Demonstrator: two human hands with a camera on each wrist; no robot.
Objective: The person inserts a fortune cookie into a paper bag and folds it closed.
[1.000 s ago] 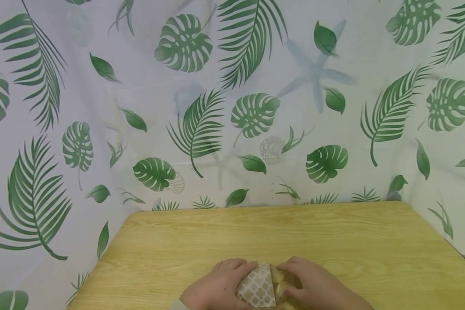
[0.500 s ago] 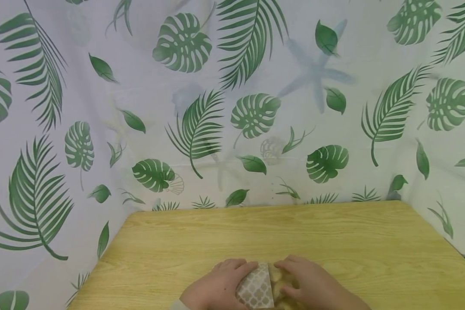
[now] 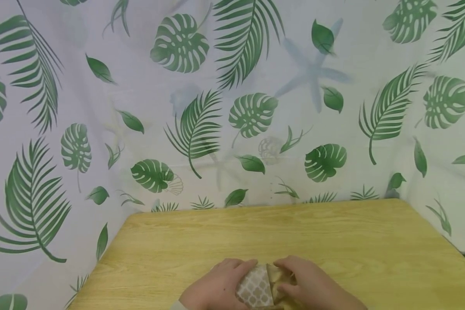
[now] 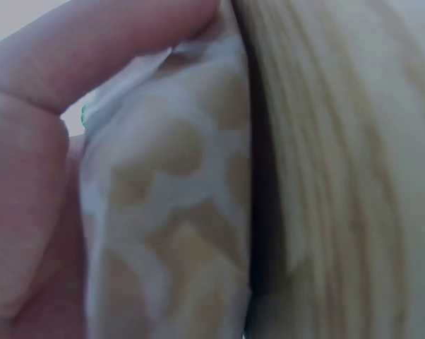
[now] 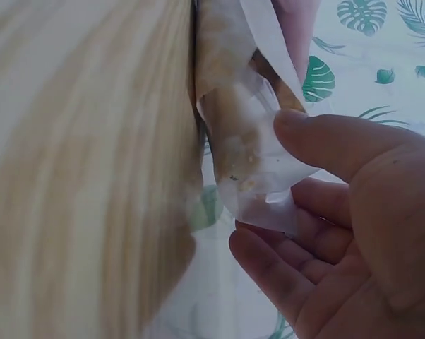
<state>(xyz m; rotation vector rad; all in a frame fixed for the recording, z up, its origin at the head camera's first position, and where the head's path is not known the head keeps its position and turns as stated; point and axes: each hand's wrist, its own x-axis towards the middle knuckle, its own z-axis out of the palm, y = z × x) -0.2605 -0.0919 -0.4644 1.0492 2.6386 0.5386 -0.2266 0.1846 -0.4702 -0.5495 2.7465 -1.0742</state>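
A small packet with white and tan lattice-patterned paper (image 3: 255, 287) lies low in the middle of the head view. My left hand (image 3: 217, 286) grips it from the left; the left wrist view shows a finger bent over its upper edge. At the packet's right end is a crinkled, see-through plastic wrapper (image 5: 258, 166), yellowish in the head view. Thumb and fingers of my right hand (image 3: 314, 282) pinch this wrapper, the thumb on one face and the fingers behind. Crumb-like specks show inside the plastic. Whatever else it contains is hard to make out.
A wood-grain table (image 3: 279, 232) lies under both hands and extends to the back. White cloth (image 3: 232, 86) printed with green leaves hangs behind the table and along both sides.
My right hand has shifted slightly left, with its thumb closer in on the plastic. The wrapper looks more bunched, and the patterned paper's edge has tilted a little. My left hand stays nearly still.
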